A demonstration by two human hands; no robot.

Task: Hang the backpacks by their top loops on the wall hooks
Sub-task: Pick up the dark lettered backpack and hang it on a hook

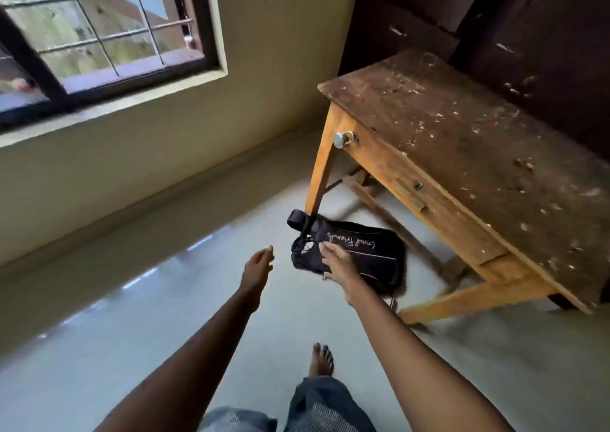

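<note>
Centre of frame, on the pale glossy floor point(148, 326): one black fabric backpack with white script lettering point(373, 260). It lies flat, just beside the near leg point(318, 180) of a worn, paint-flecked wooden table point(462, 141). No wall hooks show anywhere in frame.

Right hand point(338, 266) is on the backpack's left end, fingers laid over the fabric beside the lettering. We cannot tell whether its grip has closed on cloth or only rests there. Left hand point(259, 263) is in the air just left of the backpack and apart from it. Its fingers are relaxed, its grip open and holding nothing.

Orientation: the long axis runs from upper left to lower right of frame, lettered panel facing up, script upside down to us. The upper-left end, by the table leg, carries a dark strap loop point(294, 219). We judge this the top end, though blur leaves it unsure whether that curl is the hanging loop or a shoulder strap.

Step in hand, as we read it: picking the backpack up, the hang itself not yet begun. To do it well:
- Shift the right grip toward the strap curl rather than lifting by a handful of slack body fabric, which could slip.
- Use the free left hand to sort the loop from the straps.
- Draw the backpack clear of the leg and lower rail first, so nothing snags.
- Carry it by the loop, so the long axis hangs vertical, ready for a hook.
</note>
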